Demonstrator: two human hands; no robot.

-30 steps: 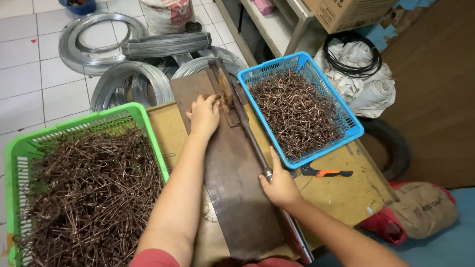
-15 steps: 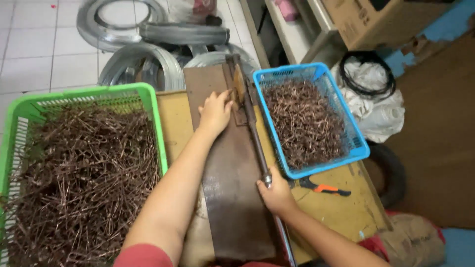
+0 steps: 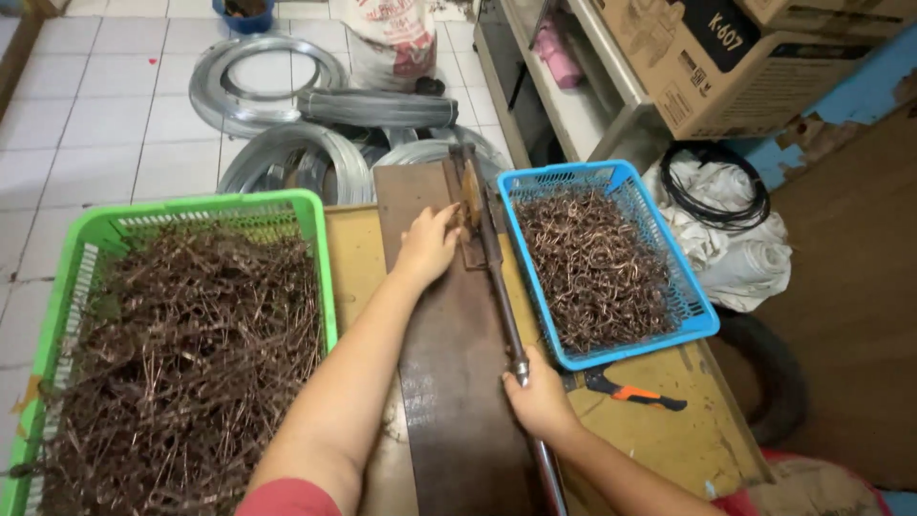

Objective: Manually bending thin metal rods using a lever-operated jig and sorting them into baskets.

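while the left hand [image 3: 427,244] lies flat and open-fingered on the dark metal plate [image 3: 449,382], fingertips touching the bending block [image 3: 470,205], the right hand [image 3: 540,399] is closed round the lever bar [image 3: 499,287]. risk: fingers pinched if the bar swings while they stay beside it. room: green basket [image 3: 320,258] just left, blue basket [image 3: 611,355] just right, orange-handled pliers [image 3: 630,392] near the wrist; the worktop [image 3: 669,430] offers little free margin.

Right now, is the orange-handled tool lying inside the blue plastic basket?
No, the orange-handled tool lies on the wooden tabletop just outside the blue plastic basket, near the right hand.
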